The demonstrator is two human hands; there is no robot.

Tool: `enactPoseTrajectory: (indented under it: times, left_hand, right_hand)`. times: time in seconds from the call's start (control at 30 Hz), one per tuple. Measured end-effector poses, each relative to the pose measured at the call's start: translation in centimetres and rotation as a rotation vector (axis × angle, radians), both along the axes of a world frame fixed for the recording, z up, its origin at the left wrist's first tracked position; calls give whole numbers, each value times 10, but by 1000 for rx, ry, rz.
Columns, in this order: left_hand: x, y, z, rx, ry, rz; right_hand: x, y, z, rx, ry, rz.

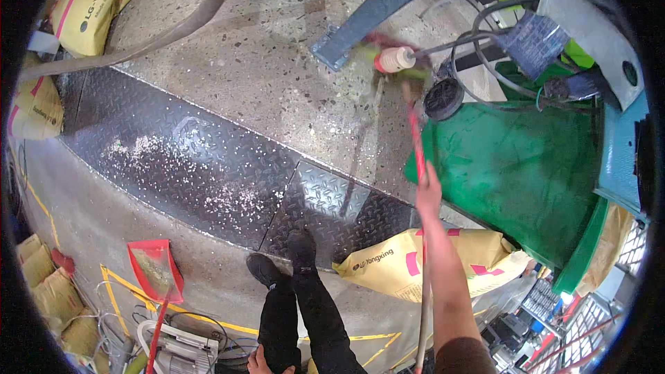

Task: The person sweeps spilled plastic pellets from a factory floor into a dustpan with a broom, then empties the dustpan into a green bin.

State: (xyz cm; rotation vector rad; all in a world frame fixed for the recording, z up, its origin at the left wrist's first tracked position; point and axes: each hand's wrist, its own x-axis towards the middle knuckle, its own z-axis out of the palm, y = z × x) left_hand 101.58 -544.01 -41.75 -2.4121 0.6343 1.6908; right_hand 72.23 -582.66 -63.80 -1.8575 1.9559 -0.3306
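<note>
My right hand [429, 190] is closed around the red part of a broom handle [416, 140], its arm stretched forward. The long stick runs back past my forearm to the lower edge. At its far end the broom head is blurred, on the speckled floor beside a grey metal leg [388, 7]. Low in the view, my left hand [260, 361] rests against my dark trouser leg, fingers apart and holding nothing visible; part of it is cut off. White pellets [239, 202] lie scattered over the dark diamond-plate cover [173, 187] ahead of my shoes.
A red long-handled dustpan [155, 271] sits at the left. Yellow sacks [388, 263] lie near my right, more at the left [97, 14]. A green tray-like bin [512, 166] stands right, beside hoses and a black round part [443, 99]. A thick grey hose [187, 24] crosses the upper left.
</note>
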Motion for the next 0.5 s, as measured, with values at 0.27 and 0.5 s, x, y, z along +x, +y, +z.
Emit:
enactPoseTrajectory:
  times: [0.27, 0.5]
  left_hand:
    - [5, -2, -4, 85, 11, -68]
    - [7, -14, 5, 101, -6, -122]
  right_hand:
    - [26, -45, -18, 406, -184, -452]
    - [18, 92, 114, 728, -413, -691]
